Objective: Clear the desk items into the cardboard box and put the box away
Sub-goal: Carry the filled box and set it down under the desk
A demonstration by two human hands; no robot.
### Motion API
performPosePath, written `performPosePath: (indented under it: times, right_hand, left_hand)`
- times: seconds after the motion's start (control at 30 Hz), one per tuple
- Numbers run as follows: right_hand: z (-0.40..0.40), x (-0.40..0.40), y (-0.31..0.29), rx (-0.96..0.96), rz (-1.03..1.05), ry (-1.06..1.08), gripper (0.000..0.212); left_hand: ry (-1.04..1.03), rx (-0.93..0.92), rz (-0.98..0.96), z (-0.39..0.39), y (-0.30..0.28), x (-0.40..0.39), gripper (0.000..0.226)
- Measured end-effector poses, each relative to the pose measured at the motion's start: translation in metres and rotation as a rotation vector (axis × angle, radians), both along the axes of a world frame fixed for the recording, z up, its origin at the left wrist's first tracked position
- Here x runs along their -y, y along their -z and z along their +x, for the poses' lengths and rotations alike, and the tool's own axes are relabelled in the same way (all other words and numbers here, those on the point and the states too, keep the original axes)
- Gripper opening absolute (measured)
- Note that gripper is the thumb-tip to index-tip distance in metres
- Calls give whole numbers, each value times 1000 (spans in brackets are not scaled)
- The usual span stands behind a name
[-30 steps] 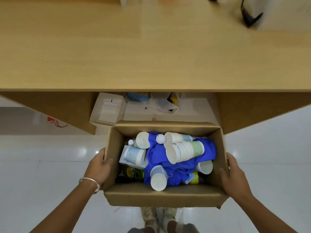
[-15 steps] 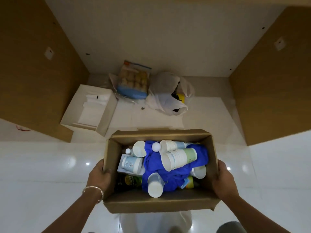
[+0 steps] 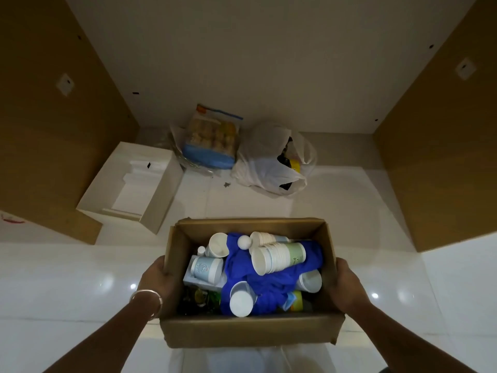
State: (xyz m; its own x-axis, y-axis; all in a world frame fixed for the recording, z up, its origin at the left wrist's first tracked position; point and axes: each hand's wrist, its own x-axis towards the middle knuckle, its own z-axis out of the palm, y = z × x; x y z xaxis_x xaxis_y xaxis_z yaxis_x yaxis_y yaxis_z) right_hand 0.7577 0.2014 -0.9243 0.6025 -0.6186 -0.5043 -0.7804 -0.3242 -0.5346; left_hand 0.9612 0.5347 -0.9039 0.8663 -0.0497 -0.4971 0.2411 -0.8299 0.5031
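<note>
Cardboard box [image 3: 250,332], open at the top, sits between my two hands above a glossy white floor [image 3: 53,278]. My left hand [image 3: 158,278] grips its left wall, fingers curled over the rim; my right hand [image 3: 347,286] grips the right wall the same way. Inside lie a blue cloth [image 3: 271,281], stacked paper cups [image 3: 279,258] on their sides and a small white ball [image 3: 244,242]. Beyond the box, under a wooden desk, rest a white open box [image 3: 134,184], a bag of buns [image 3: 212,141] and a white plastic bag [image 3: 269,162].
</note>
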Motion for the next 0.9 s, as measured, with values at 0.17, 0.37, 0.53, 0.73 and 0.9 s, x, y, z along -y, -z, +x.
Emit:
performPosePath:
  times: [0.17, 0.37, 0.53, 0.73, 0.9]
  right_hand:
    - [15, 8, 14, 45, -107, -108, 42]
    - [40, 22, 28, 55, -246, -248, 69]
    - [59, 35, 44, -26, -396, -351, 83]
    - [71, 43, 60, -82, -501, -408, 94]
    - [89, 49, 57, -168, -538, -425, 97]
  left_hand:
    - [18, 40, -25, 15, 21, 11, 22]
    - [153, 154, 41, 38, 41, 27, 51]
    - [293, 250, 174, 57, 60, 34, 83]
    - [469, 309, 224, 69, 68, 40, 97]
    - [538, 303, 343, 88, 77, 47, 100]
